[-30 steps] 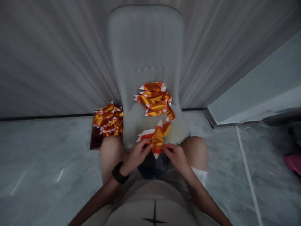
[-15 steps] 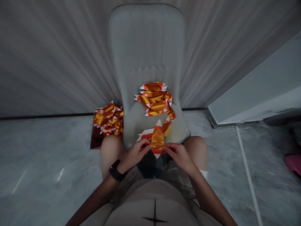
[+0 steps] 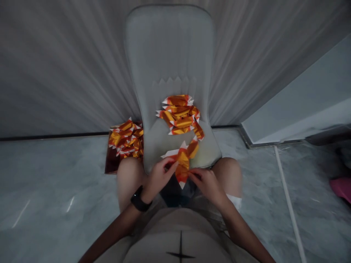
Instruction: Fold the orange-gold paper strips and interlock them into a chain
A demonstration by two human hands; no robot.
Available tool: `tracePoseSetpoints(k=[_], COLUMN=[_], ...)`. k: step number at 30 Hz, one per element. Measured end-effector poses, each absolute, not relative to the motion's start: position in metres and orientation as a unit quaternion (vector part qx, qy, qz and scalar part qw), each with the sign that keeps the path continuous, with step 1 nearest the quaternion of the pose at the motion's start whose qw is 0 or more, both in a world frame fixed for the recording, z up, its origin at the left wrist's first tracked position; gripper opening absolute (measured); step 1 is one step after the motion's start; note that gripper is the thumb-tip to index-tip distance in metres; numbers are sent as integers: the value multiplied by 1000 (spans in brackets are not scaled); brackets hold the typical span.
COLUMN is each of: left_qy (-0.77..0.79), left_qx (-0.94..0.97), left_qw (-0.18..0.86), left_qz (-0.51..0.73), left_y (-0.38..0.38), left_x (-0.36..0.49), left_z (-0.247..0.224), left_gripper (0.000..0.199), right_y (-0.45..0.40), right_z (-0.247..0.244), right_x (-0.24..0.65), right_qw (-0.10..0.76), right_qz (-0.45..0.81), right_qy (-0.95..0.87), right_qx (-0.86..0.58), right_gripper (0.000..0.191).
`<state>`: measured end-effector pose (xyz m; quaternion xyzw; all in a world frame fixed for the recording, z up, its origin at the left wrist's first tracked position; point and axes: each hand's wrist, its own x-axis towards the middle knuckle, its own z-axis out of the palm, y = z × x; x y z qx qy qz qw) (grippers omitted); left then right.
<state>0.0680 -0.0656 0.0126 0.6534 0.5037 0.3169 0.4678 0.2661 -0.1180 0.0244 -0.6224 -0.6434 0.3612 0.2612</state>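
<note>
Above my lap, my left hand (image 3: 161, 176) pinches the left edge of a folded paper piece (image 3: 182, 166), shiny gold in the middle with orange bands and white pointed ends. My right hand (image 3: 207, 183) grips the opposite edge, lower down, between thumb and fingers. The piece stands upright, slightly tilted. Behind it, partly hidden, lie white-and-orange paper (image 3: 169, 155) and one more gold folded piece (image 3: 193, 148) on the chair seat. Farther back on the seat is a pile of similar folded pieces (image 3: 181, 116).
The grey chair (image 3: 170, 44) stands against a curtain-like wall. Left of it, a dark red box (image 3: 111, 166) on the floor holds several similar folded pieces (image 3: 127, 138). My knees flank the seat. A pink object (image 3: 341, 188) is at the right edge.
The paper piece has dropped slightly and tilted. My left fingers have moved up over its face, while my right hand has shifted slightly left and still grips its edge.
</note>
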Motion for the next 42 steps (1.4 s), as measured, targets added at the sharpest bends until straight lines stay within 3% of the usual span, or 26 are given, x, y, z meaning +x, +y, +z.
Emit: tracePoseSetpoints(k=[4, 14, 20, 29, 36, 42], left_qy=[505, 497, 492, 452, 497, 498], left_qx=[644, 632, 631, 640, 665, 699], left_qw=[478, 502, 512, 546, 448, 397], left_qz=[320, 319, 314, 296, 330, 326], left_y=[-67, -70, -71, -70, -70, -67], left_x=[67, 65, 63, 52, 61, 65], left_z=[12, 15, 16, 17, 33, 36], left_gripper=[27, 28, 32, 33, 26, 23], right_y=[-118, -99, -97, -100, -107, -109], right_z=[22, 27, 29, 20, 33, 40], right_x=[267, 256, 256, 264, 258, 253], right_qw=[278, 417, 413, 424, 384, 408], right_qz=[373, 358, 336, 445, 348, 310], right_qy=[-617, -530, -537, -516, -577, -568], right_qx=[-634, -646, -655, -596, -632, -645], right_gripper=[31, 35, 33, 32, 28, 31])
